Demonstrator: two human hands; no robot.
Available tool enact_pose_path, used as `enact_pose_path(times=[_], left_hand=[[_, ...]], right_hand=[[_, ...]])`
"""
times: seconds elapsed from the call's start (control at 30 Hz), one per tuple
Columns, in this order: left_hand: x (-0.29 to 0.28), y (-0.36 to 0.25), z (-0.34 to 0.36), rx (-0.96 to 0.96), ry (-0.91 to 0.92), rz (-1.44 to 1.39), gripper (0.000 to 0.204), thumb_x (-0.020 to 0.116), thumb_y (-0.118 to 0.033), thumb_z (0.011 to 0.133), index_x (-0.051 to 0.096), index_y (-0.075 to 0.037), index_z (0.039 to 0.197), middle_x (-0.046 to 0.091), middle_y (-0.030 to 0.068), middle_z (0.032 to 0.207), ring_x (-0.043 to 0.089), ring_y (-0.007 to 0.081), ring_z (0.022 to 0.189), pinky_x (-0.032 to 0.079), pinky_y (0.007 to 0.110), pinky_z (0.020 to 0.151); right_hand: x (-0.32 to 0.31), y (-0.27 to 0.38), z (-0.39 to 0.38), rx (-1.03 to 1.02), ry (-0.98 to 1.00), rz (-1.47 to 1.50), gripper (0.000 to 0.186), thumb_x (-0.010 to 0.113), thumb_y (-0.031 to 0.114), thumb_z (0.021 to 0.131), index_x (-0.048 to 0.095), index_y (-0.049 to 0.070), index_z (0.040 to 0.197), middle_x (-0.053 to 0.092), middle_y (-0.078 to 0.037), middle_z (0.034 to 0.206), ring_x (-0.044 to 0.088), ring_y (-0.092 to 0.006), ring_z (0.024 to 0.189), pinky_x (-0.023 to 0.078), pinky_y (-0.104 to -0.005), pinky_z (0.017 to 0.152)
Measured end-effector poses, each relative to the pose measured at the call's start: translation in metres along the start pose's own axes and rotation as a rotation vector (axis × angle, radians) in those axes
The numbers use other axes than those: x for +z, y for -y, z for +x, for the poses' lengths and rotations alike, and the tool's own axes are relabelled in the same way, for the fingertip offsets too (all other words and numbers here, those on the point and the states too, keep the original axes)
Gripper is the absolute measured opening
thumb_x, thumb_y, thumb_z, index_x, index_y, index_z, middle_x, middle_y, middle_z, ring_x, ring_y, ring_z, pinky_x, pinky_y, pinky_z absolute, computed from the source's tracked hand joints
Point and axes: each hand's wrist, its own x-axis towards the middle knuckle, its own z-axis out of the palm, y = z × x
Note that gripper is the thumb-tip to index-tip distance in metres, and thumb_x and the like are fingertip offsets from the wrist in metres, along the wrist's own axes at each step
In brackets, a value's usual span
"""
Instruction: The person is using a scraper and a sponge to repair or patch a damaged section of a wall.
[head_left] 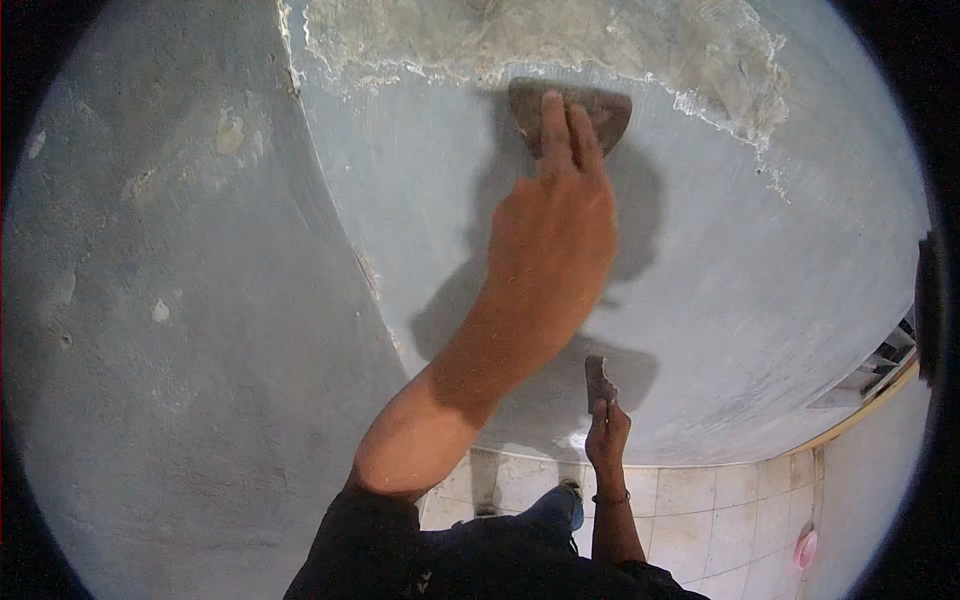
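My left hand (550, 210) is raised against the grey wall (760, 300), two fingers lying on a dark, flat scraper blade (604, 118); its grip is closed on the tool, with the handle hidden. The blade sits just below a rough, beige-grey patch (540, 30) with flaky white edges. Lower down, my right hand (608, 432) grips a second, narrower flat tool (600, 375), held upright with an uneven edge. Shadows of my hands and tools fall on the wall.
A wall corner with cracked edging (330, 190) runs down at left, beside a darker, spotted wall (150, 330). Below are a tiled floor (730, 530), my feet and a small pink object (805, 548). At far right is a slatted opening (880, 355) with a yellowish strip.
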Motion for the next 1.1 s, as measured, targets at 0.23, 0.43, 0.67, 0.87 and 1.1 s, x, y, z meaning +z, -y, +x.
enact_pose_path(times=[0.23, 0.43, 0.67, 0.87, 1.1], left_hand=[[0.007, -0.014, 0.009, -0.11, 0.059, -0.051, 0.057, 0.052, -0.003, 0.077, 0.033, 0.017, 0.127, 0.032, 0.0385, 0.133, 0.062, 0.0456, 0.089, 0.056, 0.043, 0.072], [0.011, -0.006, 0.005, -0.109, 0.016, -0.059, 0.06, 0.053, -0.001, 0.075, 0.032, 0.016, 0.128, 0.032, 0.0378, 0.133, 0.062, 0.0455, 0.088, 0.055, 0.044, 0.073], [0.013, -0.007, 0.005, -0.104, 0.031, -0.079, 0.064, 0.053, 0.001, 0.073, 0.03, 0.015, 0.131, 0.03, 0.0372, 0.135, 0.061, 0.0441, 0.093, 0.054, 0.044, 0.076], [0.017, -0.007, 0.006, -0.103, 0.014, -0.107, 0.065, 0.054, 0.002, 0.073, 0.029, 0.014, 0.131, 0.026, 0.0368, 0.138, 0.061, 0.0438, 0.094, 0.054, 0.044, 0.076], [0.03, -0.008, 0.005, -0.019, -0.126, -0.021, 0.06, 0.053, 0.001, 0.075, 0.031, 0.02, 0.127, 0.028, 0.0432, 0.132, 0.066, 0.0398, 0.071, 0.057, 0.035, 0.054]], right_hand=[[0.0, 0.001, 0.004, 0.043, -0.094, 0.123, 0.036, 0.04, 0.025, 0.097, 0.054, -0.002, 0.116, 0.06, -0.02, 0.074, 0.057, -0.0229, 0.063, 0.043, -0.0351, 0.057], [-0.018, 0.001, -0.006, 0.145, -0.007, 0.109, 0.035, 0.041, 0.023, 0.097, 0.055, -0.002, 0.116, 0.063, -0.021, 0.084, 0.056, -0.0214, 0.068, 0.045, -0.0336, 0.063], [-0.033, -0.018, -0.005, 0.231, -0.085, 0.077, 0.032, 0.042, 0.019, 0.097, 0.056, -0.007, 0.108, 0.064, -0.021, 0.084, 0.056, -0.0203, 0.07, 0.044, -0.0334, 0.063], [-0.032, -0.017, -0.003, 0.268, -0.034, 0.05, 0.032, 0.042, 0.02, 0.097, 0.057, -0.007, 0.107, 0.064, -0.021, 0.084, 0.055, -0.0221, 0.067, 0.044, -0.0347, 0.062], [-0.027, -0.015, -0.003, 0.207, -0.097, 0.084, 0.029, 0.044, 0.02, 0.096, 0.058, -0.003, 0.107, 0.063, -0.024, 0.079, 0.061, -0.0346, 0.067, 0.046, -0.0396, 0.06]])
